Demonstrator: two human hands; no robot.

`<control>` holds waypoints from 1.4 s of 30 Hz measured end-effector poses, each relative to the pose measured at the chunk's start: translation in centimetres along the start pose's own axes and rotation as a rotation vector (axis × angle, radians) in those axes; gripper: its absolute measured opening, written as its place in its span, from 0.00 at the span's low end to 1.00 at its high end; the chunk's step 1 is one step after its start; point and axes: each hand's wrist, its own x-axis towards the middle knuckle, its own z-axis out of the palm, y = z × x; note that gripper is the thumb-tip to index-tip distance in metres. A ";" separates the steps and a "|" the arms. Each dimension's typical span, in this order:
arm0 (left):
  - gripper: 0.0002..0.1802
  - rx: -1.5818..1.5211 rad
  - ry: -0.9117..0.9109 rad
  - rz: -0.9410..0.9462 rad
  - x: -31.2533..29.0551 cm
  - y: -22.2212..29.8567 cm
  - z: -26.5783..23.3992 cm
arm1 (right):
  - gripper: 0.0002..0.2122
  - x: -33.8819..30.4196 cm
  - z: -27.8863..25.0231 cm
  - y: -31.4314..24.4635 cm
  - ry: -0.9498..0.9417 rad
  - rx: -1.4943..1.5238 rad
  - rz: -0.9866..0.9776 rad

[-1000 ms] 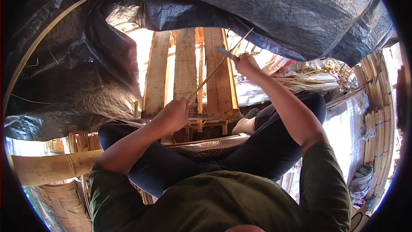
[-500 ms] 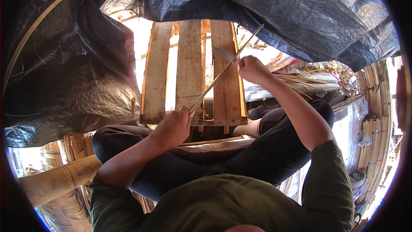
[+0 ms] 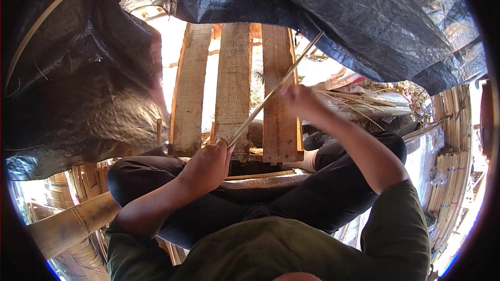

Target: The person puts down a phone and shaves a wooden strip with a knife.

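Observation:
A long, thin bamboo strip (image 3: pixel 255 114) slants up to the right from my left hand (image 3: pixel 207 164), whose fingers are closed around its lower end. My right hand (image 3: pixel 306 105) is blurred by motion beside the strip's upper half, its fingers curled round a knife. The knife's handle is hidden in that fist, and the blade is only a faint smear near the strip. Beneath the strip lies a bench of wooden slats (image 3: pixel 233 73) with gaps between them, just beyond my crossed legs (image 3: pixel 323 187).
Dark plastic sheeting (image 3: pixel 99 73) hangs at the left and across the top. Loose bamboo strips (image 3: pixel 359 99) lie right of the slats. Bundled strips (image 3: pixel 453 177) stand at the far right. A thick bamboo pole (image 3: pixel 73 224) and woven baskets (image 3: pixel 78 260) are at the lower left.
My right hand has moved slightly down along the strip, and the knife blade has blurred. My left hand, still gripping the strip, is slightly lower. The view has shifted a little.

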 end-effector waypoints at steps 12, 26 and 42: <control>0.14 0.000 -0.033 0.010 -0.4 -0.3 0.1 | 0.21 0.8 -2.3 -0.5 -0.012 0.005 0.201; 0.14 -0.034 -0.015 0.070 -0.1 -0.8 0.3 | 0.19 1.0 -2.8 -1.1 -0.222 0.121 0.285; 0.16 -0.034 -0.055 0.111 -0.3 -0.5 0.2 | 0.23 -0.5 -2.2 -2.1 0.046 -0.030 0.149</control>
